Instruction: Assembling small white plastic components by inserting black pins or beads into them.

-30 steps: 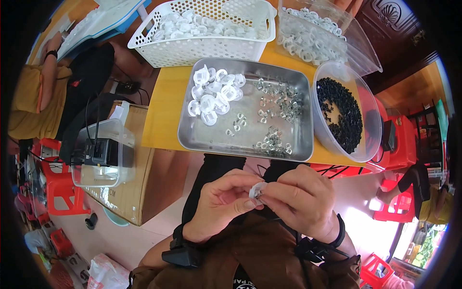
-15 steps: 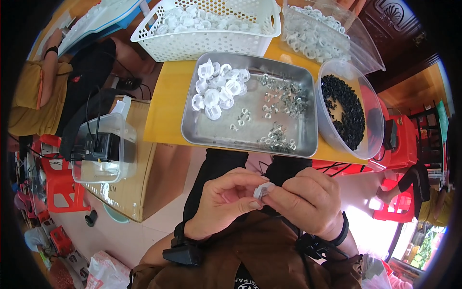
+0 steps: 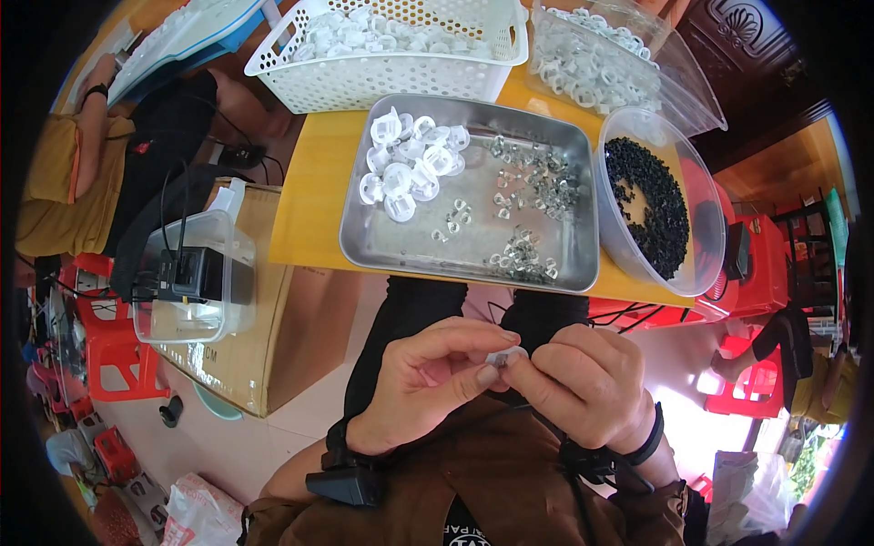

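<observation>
Over my lap, in front of the table edge, both hands are closed on one small white plastic ring-shaped part (image 3: 503,356). My left hand (image 3: 421,389) pinches it between thumb and fingers. From the other side, the thumb and curled fingers of my right hand (image 3: 587,382) press against it, covering much of it. Just beyond the hands, a metal tray (image 3: 391,244) rests on the table. A pile of similar white round parts (image 3: 421,168) fills its left side. Small clear metallic-looking pieces (image 3: 551,191) lie scattered in loose groups on its right.
Right of the tray is a clear tub (image 3: 713,246) of tiny black pieces (image 3: 669,227). Behind stand a white perforated basket (image 3: 382,80) and a clear bin (image 3: 596,68), both holding white parts. A cardboard box (image 3: 305,337) bears a plastic container at left. Another person (image 3: 77,182) sits far left.
The white part has turned slightly between my fingers, and my right hand's fingers have shifted a little on it. Both hands keep their hold, and the tray's contents look the same.
</observation>
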Demonstrator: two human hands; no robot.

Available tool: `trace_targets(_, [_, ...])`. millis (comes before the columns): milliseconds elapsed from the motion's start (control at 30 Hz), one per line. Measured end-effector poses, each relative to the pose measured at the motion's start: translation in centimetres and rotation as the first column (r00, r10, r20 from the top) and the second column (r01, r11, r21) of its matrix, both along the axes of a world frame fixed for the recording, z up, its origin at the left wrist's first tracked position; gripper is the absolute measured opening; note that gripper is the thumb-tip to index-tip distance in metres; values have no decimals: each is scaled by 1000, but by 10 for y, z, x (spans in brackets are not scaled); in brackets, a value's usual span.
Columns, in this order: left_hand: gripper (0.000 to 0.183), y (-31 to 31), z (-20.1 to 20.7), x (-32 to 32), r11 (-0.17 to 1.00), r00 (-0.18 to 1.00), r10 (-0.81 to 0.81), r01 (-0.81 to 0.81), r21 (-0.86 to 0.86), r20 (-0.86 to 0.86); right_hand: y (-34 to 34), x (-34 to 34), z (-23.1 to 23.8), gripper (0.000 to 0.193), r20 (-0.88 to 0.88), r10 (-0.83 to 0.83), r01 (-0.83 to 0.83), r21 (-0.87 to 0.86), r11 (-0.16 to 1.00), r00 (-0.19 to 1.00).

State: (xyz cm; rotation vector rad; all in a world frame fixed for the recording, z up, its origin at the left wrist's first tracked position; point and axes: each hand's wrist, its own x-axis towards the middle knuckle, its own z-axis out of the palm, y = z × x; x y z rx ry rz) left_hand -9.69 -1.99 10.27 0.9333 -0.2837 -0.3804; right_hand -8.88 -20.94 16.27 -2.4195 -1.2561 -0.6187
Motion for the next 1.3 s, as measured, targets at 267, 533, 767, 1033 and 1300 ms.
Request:
trace_targets(267, [22, -5, 7, -3, 971, 987, 129, -106, 216, -95, -3, 4, -18, 29, -179, 27, 3, 168, 986, 983])
trace_targets(533, [23, -7, 6, -4, 951, 985, 172, -163, 264, -10, 1, -1, -25, 30, -202, -27, 80, 260, 962, 979])
trace_targets(767, [22, -6, 5, -3, 944, 989, 145, -143, 298, 17, 1, -1, -23, 30, -274, -20, 98, 274, 957, 962])
trace_targets(1033, [27, -7, 3, 2, 959, 986, 142, -159, 235, 85, 0, -6, -15, 28, -105, -166, 161, -53, 986, 981])
trace_targets(1300, [35, -5, -2, 0, 996, 981, 77, -70, 46, -179, -2, -2, -20, 34, -312, -175, 248, 212, 945, 934])
